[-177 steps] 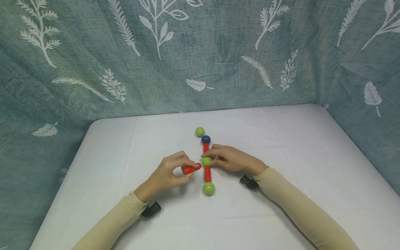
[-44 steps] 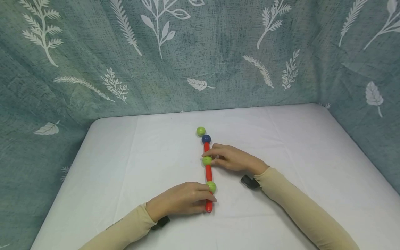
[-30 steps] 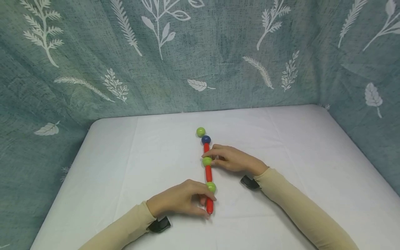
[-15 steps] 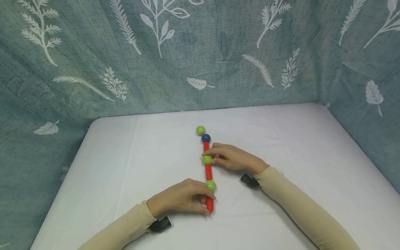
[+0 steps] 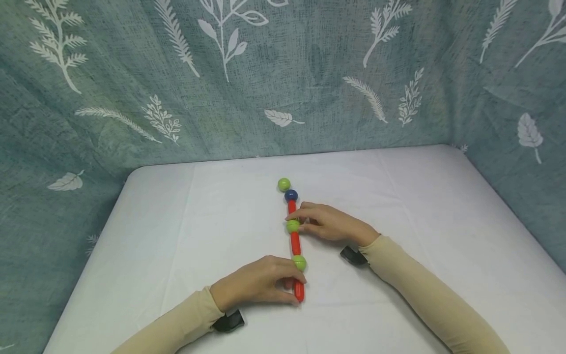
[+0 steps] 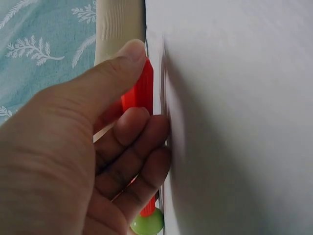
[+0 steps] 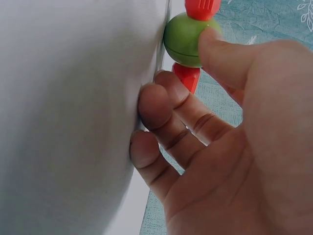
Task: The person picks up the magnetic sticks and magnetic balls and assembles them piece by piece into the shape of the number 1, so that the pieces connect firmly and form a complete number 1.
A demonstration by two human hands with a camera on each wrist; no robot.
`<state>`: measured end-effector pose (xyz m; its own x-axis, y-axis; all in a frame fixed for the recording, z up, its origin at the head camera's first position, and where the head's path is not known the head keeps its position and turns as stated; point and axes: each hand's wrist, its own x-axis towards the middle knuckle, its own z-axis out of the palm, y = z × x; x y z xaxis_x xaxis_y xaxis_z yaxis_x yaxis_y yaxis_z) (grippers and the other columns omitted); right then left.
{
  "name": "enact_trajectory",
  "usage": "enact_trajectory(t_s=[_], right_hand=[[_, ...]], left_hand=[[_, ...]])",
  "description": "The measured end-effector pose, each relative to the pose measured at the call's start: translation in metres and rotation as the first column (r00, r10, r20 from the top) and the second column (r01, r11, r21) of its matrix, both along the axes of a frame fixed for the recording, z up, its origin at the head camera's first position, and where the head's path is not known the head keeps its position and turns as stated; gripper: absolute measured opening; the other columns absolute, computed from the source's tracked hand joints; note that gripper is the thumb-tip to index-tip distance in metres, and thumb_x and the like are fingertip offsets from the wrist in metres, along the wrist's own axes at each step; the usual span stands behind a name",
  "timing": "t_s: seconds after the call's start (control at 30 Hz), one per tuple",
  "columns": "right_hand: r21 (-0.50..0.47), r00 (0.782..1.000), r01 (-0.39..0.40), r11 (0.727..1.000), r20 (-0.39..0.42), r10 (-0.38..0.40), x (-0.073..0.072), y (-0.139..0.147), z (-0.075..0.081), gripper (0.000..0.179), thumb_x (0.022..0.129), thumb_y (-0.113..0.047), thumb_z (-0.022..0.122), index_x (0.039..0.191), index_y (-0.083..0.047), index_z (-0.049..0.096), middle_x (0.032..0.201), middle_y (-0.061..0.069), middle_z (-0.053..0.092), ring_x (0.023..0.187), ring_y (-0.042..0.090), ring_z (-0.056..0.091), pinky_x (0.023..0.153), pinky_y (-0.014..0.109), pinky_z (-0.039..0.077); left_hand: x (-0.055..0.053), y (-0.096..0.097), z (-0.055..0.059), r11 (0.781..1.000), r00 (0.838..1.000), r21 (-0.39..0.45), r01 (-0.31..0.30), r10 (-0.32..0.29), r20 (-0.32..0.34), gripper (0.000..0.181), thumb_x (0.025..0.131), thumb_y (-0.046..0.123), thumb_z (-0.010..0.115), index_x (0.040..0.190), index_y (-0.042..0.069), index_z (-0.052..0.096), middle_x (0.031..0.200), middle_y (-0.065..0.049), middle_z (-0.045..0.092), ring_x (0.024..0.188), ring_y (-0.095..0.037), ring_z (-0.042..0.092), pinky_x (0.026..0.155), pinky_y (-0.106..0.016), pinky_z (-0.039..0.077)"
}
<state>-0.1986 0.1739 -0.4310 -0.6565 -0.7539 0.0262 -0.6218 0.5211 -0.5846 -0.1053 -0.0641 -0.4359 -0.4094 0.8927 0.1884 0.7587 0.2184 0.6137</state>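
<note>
A chain of red rods and balls runs away from the person across the white table. From the far end come a blue ball (image 5: pixel 291 195), a red rod (image 5: pixel 292 206), a green ball (image 5: pixel 293 226), another red rod (image 5: pixel 295 244), a second green ball (image 5: pixel 299 262) and the nearest red rod (image 5: pixel 299 292). My left hand (image 5: pixel 260 281) holds that nearest rod, thumb by its free end, fingers over its upper part. With thumb and fingers my right hand (image 5: pixel 329 224) grips the middle green ball; the right wrist view shows the thumb pressed on this ball (image 7: pixel 183 41).
A loose green ball (image 5: pixel 284 184) lies just beyond the blue one. The white-covered table (image 5: pixel 230 206) ends at a patterned green curtain (image 5: pixel 309 98) behind. Dark wrist cameras hang under both sleeves, the left camera (image 5: pixel 228 322) close over the cloth.
Earlier my left hand held a red rod left of the chain; that rod now stands in line at the near green ball. Lately the near end has shifted slightly right. My right hand stays put.
</note>
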Motion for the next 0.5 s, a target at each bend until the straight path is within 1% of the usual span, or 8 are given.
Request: enact_trajectory(t_s=[0.13,0.3,0.5], right_hand=[[0.001,1.0,-0.003,1.0,-0.004,0.003,-0.0007,-0.001,0.0003,0.035,0.097,-0.023,0.062,0.132,-0.022,0.061,0.096,-0.007,0.054,0.08,0.009,0.048,0.072,0.025,0.043],[0.002,1.0,-0.001,1.0,-0.002,0.001,-0.0013,-0.0017,-0.0005,0.035,0.097,-0.024,0.062,0.132,-0.023,0.06,0.097,-0.007,0.054,0.081,0.009,0.048,0.072,0.026,0.043],[-0.003,1.0,0.005,1.0,-0.026,-0.005,-0.002,0.0002,-0.0008,0.035,0.096,-0.022,0.063,0.131,-0.022,0.061,0.097,-0.008,0.055,0.081,0.008,0.049,0.073,0.025,0.045]], left_hand=[[0.0002,0.0013,0.0,1.0,1.0,-0.001,-0.007,0.007,0.0,0.033,0.08,0.03,0.081,0.106,0.013,0.07,0.09,0.009,0.064,0.075,0.001,0.055,0.07,-0.008,0.047],[0.001,0.0017,0.0015,1.0,1.0,-0.011,-0.012,0.012,-0.001,0.034,0.08,0.03,0.081,0.107,0.013,0.069,0.092,0.009,0.064,0.075,0.001,0.055,0.069,-0.006,0.045],[-0.0001,0.0045,0.0013,0.999,1.0,-0.023,-0.028,0.028,0.001,0.034,0.082,0.03,0.08,0.109,0.013,0.068,0.091,0.008,0.062,0.076,-0.001,0.054,0.069,-0.006,0.044]])
